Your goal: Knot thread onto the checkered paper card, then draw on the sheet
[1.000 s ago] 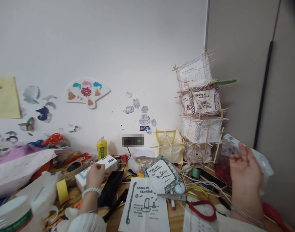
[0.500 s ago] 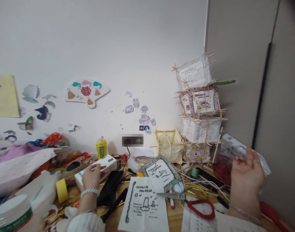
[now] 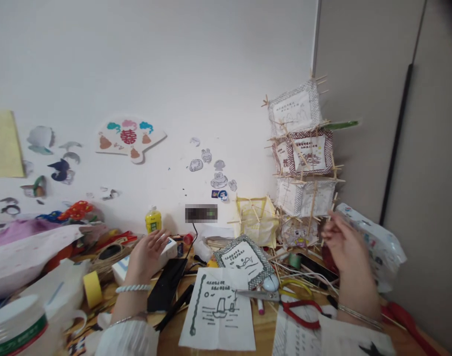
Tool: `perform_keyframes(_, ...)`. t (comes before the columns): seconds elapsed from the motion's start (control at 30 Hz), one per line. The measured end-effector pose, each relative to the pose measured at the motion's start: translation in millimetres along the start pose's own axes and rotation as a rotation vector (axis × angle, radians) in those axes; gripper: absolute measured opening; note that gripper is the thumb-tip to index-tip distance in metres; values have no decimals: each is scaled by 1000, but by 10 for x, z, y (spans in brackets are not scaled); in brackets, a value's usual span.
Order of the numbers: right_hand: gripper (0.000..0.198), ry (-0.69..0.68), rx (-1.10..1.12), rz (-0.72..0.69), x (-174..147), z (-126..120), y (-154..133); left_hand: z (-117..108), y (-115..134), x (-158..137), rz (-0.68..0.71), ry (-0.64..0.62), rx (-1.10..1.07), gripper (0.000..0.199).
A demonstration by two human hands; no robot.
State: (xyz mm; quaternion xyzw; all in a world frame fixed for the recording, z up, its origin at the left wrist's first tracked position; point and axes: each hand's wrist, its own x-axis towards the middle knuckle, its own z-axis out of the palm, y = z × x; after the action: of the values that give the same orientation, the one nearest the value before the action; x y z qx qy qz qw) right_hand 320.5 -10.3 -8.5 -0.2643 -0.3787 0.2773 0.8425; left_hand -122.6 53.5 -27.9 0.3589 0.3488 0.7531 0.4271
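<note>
Your left hand (image 3: 146, 254), fingers loosely spread, before white box (image 3: 169, 252); your right hand (image 3: 346, 247), fingers curled, cannot tell if pinching anything, before plastic bag (image 3: 378, 242). Boat drawing (image 3: 218, 321) flat on desk (image 3: 266, 330) between; scissors (image 3: 265, 295) overlap its right edge. Yellow tape roll (image 3: 92, 290) at left, stick-framed tower (image 3: 310, 154) behind.

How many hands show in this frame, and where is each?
2: the left hand in front of the white box, and the right hand in front of the plastic bag. No others show.
</note>
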Motion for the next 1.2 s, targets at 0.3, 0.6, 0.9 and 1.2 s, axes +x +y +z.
perform_keyframes(0.3,26,-884,-232,321,-618,1175,89,1078,8,-860,-154,-894,442,32)
perform_keyframes(0.6,28,-943,-170,411,-708,1310,292,1197,-240,-976,-236,-1152,424,22)
perform_keyframes(0.9,58,-829,-399,402,-636,1204,442,1169,-154,-916,-309,-893,256,25)
perform_keyframes(1.2,45,-938,-474,345,-640,1190,454,1129,-216,-823,-333,-709,196,21)
